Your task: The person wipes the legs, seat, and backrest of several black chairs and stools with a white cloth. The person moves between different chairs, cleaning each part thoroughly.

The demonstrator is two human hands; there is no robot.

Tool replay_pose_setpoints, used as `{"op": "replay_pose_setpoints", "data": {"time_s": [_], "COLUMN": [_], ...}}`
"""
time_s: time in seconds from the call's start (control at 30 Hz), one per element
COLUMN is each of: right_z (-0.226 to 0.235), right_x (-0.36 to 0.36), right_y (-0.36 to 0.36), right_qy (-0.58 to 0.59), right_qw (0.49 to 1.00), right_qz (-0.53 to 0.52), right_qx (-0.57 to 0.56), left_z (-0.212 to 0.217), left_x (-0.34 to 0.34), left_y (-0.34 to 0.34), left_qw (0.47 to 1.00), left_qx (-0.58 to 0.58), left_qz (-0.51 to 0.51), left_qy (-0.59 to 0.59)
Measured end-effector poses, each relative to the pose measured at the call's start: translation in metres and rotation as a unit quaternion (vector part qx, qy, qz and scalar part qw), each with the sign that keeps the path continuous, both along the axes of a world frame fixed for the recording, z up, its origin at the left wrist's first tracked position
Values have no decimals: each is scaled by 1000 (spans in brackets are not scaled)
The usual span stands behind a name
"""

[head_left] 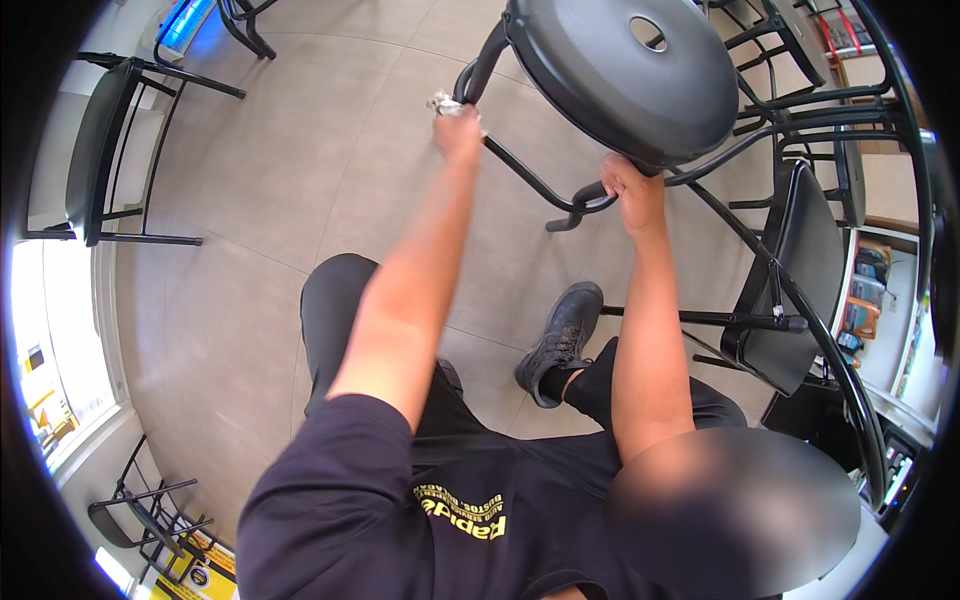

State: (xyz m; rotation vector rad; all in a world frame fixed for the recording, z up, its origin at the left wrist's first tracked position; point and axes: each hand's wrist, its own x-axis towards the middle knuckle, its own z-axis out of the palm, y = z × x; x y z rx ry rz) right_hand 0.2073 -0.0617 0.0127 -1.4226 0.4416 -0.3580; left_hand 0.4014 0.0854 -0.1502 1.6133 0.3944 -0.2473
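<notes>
- Two bare hands worked on a tipped black stool [620,75], whose round seat with a hole in its middle faced the camera near the upper edge of the view.
- The left hand [458,128] was closed around a crumpled white cloth [445,102], pressing it against a black metal leg [520,170] of the stool, just beside the curved footrest ring.
- The right hand [632,190] was closed in a grip on the stool's frame just under the lower rim of the seat, where a second tube bent away.
- Both forearms reached up from the lower edge; the person wore a dark shirt with yellow print and dark trousers.
- A black shoe [560,340] rested on the pale tiled floor [300,150] between the two arms, below the stool.
- A black chair [100,150] stood near the left edge of the floor, well apart from the hands.
- Another black chair [800,260] stood just right of the right forearm, its thin tube running toward the shoe.
</notes>
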Motion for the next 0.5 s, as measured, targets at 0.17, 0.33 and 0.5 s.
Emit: {"op": "replay_pose_setpoints", "data": {"time_s": [0.17, 0.33, 0.5], "right_z": [1, 2, 2], "right_x": [0, 4, 4], "right_y": [-4, 2, 3], "right_qy": [18, 4, 18], "right_qw": [999, 1000, 1000], "right_qz": [-28, -23, -23], "right_qx": [-27, 1, -2], "left_z": [37, 32, 20], "left_x": [-28, -134, -213], "left_y": [-5, -44, -17], "left_qw": [988, 994, 977], "left_qx": [112, 93, -27], "left_qz": [-91, -61, -209], "left_qy": [61, 2, -38]}}
